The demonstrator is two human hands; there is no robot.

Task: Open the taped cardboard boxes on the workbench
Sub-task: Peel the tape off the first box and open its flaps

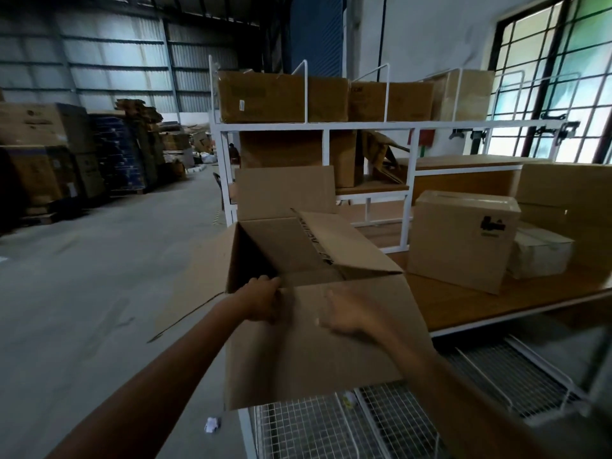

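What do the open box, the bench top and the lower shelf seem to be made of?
The open box looks like brown corrugated cardboard, matte, judging by its folded flaps and creases. The bench top seems wood or wood-look laminate: smooth, slight sheen, brown grain. The lower shelf is white wire mesh, probably coated metal; its open grid shows.

An open box is sitting at the near left end of the workbench, flaps spread; a taped box is standing farther right.
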